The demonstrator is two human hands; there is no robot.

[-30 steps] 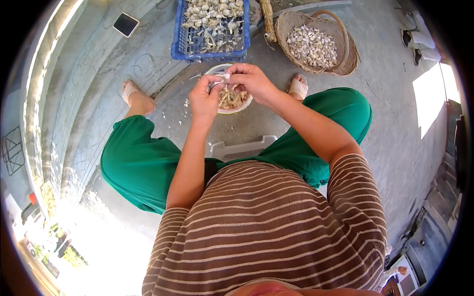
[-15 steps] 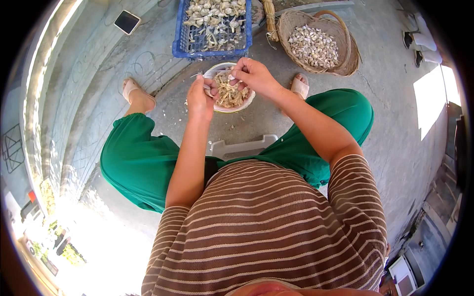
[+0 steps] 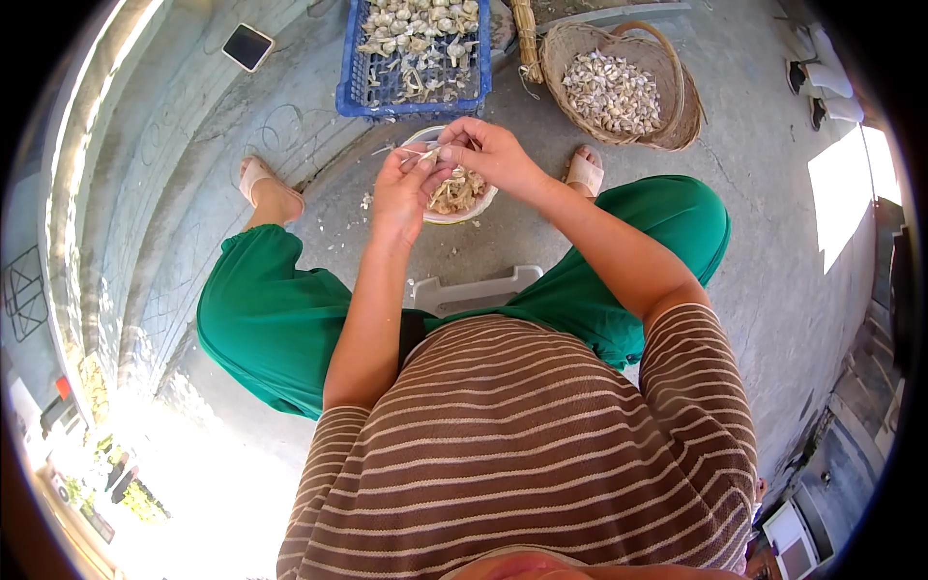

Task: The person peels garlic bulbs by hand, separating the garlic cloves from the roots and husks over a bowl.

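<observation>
My left hand [image 3: 398,191] and my right hand [image 3: 491,159] meet above a white bowl [image 3: 450,219], fingertips together. Both pinch a small pale piece of garlic [image 3: 435,153] between thumb and fingers. A thin, light sliver juts out to the left from my left fingertips; its kind is too small to make out. Dry, tan garlic skins [image 3: 454,196] fill the bowl, partly covered by my hands. Just beyond it lies a blue plastic crate [image 3: 416,108] with whole garlic bulbs [image 3: 422,19] and loose scraps.
A wicker basket [image 3: 681,72] full of garlic cloves [image 3: 611,92] stands at the upper right, beside a straw bundle [image 3: 526,39]. A phone [image 3: 248,47] lies at upper left. Low between my legs is a grey plastic stool edge [image 3: 478,290]. Another person's legs [image 3: 831,82] show far right.
My hands have come closer together, the right one shifting left and slightly down, until their fingertips meet on the garlic piece. The left hand has turned inward over the bowl.
</observation>
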